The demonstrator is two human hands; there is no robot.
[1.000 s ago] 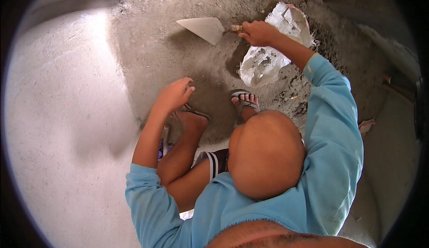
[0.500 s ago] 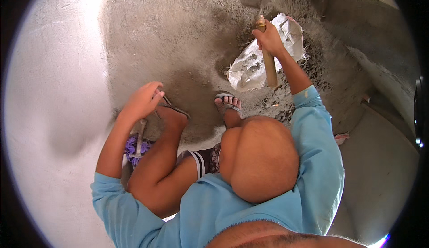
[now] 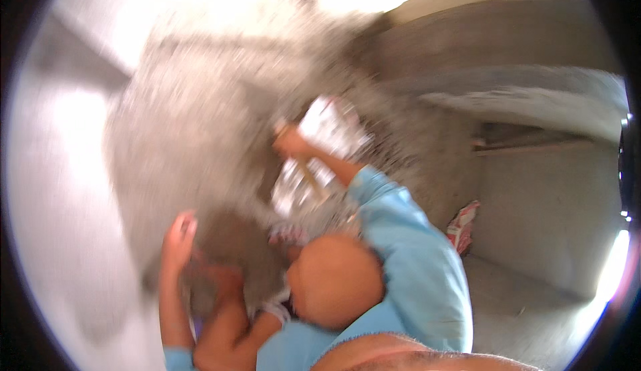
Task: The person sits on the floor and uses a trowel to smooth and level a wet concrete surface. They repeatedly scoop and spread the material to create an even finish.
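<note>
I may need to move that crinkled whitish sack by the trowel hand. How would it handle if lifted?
The sack looks creased and slumped, so probably floppy, sagging when lifted. It lies on gritty mortar, so likely dusty. Its weight can't be judged; the frame is blurred.

Your long-sleeved top (image 3: 407, 271) is light blue, loose and softly creased, and both sleeves are pushed up to about the elbow. Your left hand (image 3: 179, 237) and right hand (image 3: 291, 144) are bare, with no gloves or anything on the wrists that the blur lets you make out. Low down, a dark hem (image 3: 277, 311) with white stripes shows on what look like shorts, and a striped sandal (image 3: 287, 234) is blurred.
</note>
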